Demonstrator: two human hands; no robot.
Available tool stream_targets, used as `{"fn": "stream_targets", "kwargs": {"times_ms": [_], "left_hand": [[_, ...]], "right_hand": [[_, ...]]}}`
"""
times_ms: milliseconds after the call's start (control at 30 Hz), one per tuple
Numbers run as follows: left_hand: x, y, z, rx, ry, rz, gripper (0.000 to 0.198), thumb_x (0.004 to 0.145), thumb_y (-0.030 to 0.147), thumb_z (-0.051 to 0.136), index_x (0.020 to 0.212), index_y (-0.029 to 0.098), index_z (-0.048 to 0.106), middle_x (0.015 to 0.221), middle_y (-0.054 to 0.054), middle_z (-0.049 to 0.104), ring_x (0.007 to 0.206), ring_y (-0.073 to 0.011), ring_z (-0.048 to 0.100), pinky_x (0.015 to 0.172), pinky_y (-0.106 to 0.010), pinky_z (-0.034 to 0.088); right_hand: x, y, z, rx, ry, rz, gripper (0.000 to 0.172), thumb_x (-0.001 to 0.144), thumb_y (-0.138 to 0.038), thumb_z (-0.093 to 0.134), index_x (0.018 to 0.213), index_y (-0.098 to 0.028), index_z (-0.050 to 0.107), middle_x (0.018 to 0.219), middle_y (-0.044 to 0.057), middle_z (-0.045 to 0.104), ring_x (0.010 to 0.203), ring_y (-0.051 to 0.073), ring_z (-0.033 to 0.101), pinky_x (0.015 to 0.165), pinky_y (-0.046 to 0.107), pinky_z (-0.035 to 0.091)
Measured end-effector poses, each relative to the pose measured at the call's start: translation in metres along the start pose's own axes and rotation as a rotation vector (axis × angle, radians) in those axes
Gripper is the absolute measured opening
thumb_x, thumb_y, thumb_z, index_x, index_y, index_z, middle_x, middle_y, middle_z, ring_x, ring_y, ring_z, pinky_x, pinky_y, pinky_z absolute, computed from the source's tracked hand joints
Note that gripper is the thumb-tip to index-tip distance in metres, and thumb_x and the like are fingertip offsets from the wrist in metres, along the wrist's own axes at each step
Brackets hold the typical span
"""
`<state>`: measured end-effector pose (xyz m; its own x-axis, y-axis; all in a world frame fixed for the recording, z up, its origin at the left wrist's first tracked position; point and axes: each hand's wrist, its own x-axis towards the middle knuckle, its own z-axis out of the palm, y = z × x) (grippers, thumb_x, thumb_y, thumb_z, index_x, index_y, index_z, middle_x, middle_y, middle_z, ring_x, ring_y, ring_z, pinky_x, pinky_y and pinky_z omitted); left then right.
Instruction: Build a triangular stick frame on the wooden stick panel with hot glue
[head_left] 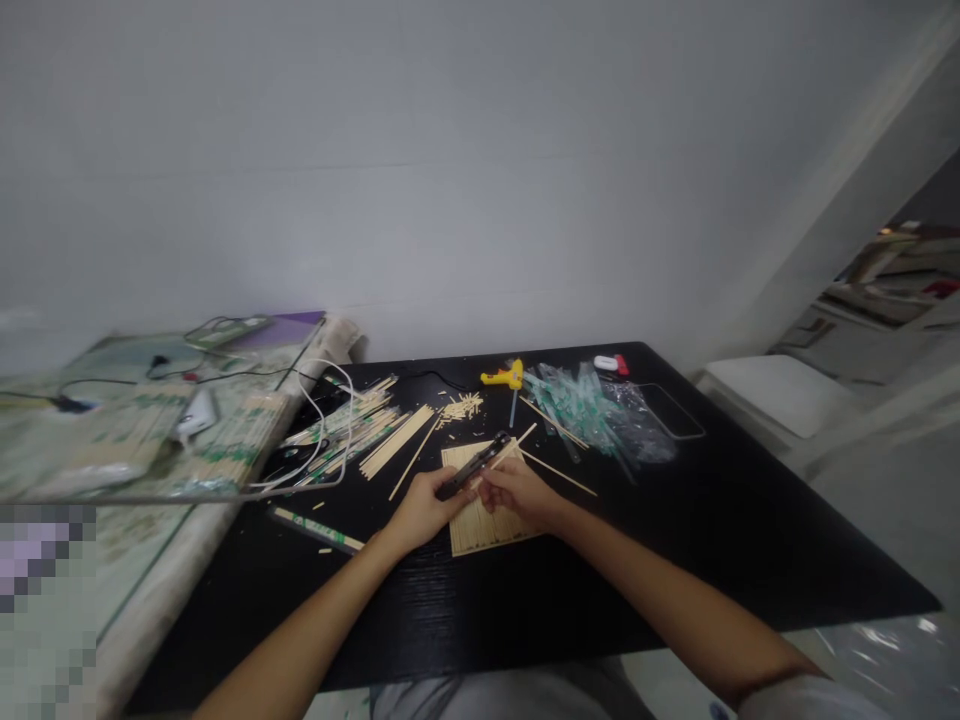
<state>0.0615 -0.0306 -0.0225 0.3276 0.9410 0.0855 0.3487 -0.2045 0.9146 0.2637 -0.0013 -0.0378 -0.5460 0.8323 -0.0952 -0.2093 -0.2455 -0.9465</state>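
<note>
Holding a dark hand tool: left hand, wrapped around it, above the square stick panel on the counter. Right hand: seemingly pinching a thin stick, apparently angled to meet the tool. Yellow glue gun and short stick pieces: lying just beyond the panel, presumably for easy reach.

At twelve o'clock the view is filled by a plain grey wall, while at nine o'clock a white device and a purple sheet are borne by a covered side table, with a white cable looped at its edge. At three o'clock a small white-and-red object is seen, with a white seat placed farther out; at four o'clock, transparent plastic is glimpsed.
</note>
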Motion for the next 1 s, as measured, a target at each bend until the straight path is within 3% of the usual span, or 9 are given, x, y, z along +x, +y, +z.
{"fn": "stream_targets", "kwargs": {"times_ms": [67,200,267,367,467,600,733,833,1000], "left_hand": [[0.001,0.000,-0.001,-0.022,0.048,-0.017,0.034,0.086,0.049,0.070,0.086,0.015,0.073,0.080,-0.003,0.069,0.078,-0.0194,0.059,0.076,-0.030,0.045],[0.006,0.001,-0.002,-0.095,0.155,-0.052,0.034,0.081,0.049,0.072,0.081,0.016,0.070,0.072,0.000,0.063,0.070,-0.0167,0.054,0.070,-0.028,0.042],[0.007,0.001,-0.004,-0.112,0.177,-0.055,0.034,0.080,0.050,0.072,0.078,0.016,0.068,0.067,0.002,0.059,0.066,-0.0157,0.051,0.066,-0.027,0.040],[0.009,-0.001,-0.007,-0.117,0.197,-0.066,0.035,0.079,0.051,0.073,0.074,0.017,0.065,0.059,0.004,0.050,0.061,-0.0143,0.046,0.061,-0.026,0.036],[0.010,-0.005,-0.009,-0.110,0.211,-0.074,0.036,0.079,0.051,0.073,0.071,0.018,0.061,0.055,0.006,0.043,0.058,-0.0130,0.041,0.059,-0.025,0.032],[0.012,-0.009,-0.009,-0.102,0.226,-0.082,0.037,0.078,0.052,0.072,0.069,0.019,0.057,0.057,0.006,0.041,0.059,-0.0126,0.037,0.059,-0.025,0.030],[0.013,-0.010,-0.008,-0.098,0.227,-0.084,0.038,0.076,0.053,0.072,0.068,0.019,0.056,0.061,0.005,0.044,0.061,-0.0131,0.039,0.061,-0.026,0.031],[0.013,-0.010,-0.008,-0.085,0.232,-0.085,0.038,0.076,0.052,0.072,0.067,0.019,0.056,0.062,0.005,0.044,0.062,-0.0134,0.040,0.061,-0.026,0.032],[0.012,-0.011,-0.006,-0.066,0.245,-0.068,0.036,0.077,0.051,0.072,0.071,0.017,0.060,0.065,0.003,0.052,0.066,-0.0154,0.047,0.064,-0.027,0.035]], "right_hand": [[-0.002,-0.010,-0.010,-0.098,0.055,-0.043,0.039,0.076,-0.051,0.081,0.088,-0.017,0.066,0.070,0.001,0.067,0.061,0.016,0.062,0.061,0.030,0.049],[-0.009,-0.036,-0.038,-0.939,0.478,-0.340,0.018,0.089,-0.024,0.062,0.104,-0.017,0.069,0.098,0.010,0.072,0.096,0.024,0.067,0.093,0.041,0.051],[-0.012,-0.044,-0.048,-1.290,0.582,-0.299,0.021,0.091,-0.018,0.058,0.108,-0.014,0.070,0.112,0.015,0.070,0.112,0.029,0.063,0.103,0.043,0.046],[-0.014,-0.047,-0.051,-1.570,0.601,-0.067,0.025,0.095,-0.019,0.059,0.116,-0.010,0.070,0.120,0.020,0.067,0.115,0.032,0.061,0.102,0.041,0.044],[-0.014,-0.045,-0.048,-1.640,0.543,0.085,0.025,0.099,-0.018,0.055,0.117,-0.008,0.070,0.117,0.020,0.068,0.113,0.031,0.064,0.097,0.037,0.044],[-0.015,-0.047,-0.044,-1.644,0.505,0.101,0.027,0.105,-0.023,0.048,0.107,-0.011,0.072,0.108,0.017,0.070,0.105,0.028,0.067,0.087,0.033,0.044],[-0.018,-0.053,-0.039,-1.624,0.417,0.126,0.024,0.102,-0.036,0.060,0.106,-0.015,0.069,0.107,0.012,0.072,0.099,0.024,0.070,0.079,0.029,0.044],[-0.018,-0.054,-0.035,-1.634,0.370,0.155,0.017,0.104,-0.029,0.058,0.104,-0.015,0.068,0.106,0.012,0.073,0.101,0.024,0.070,0.079,0.029,0.044],[-0.015,-0.045,-0.032,-1.651,0.386,0.157,0.022,0.106,-0.020,0.047,0.107,-0.010,0.066,0.108,0.021,0.073,0.105,0.029,0.070,0.082,0.031,0.046]]}}
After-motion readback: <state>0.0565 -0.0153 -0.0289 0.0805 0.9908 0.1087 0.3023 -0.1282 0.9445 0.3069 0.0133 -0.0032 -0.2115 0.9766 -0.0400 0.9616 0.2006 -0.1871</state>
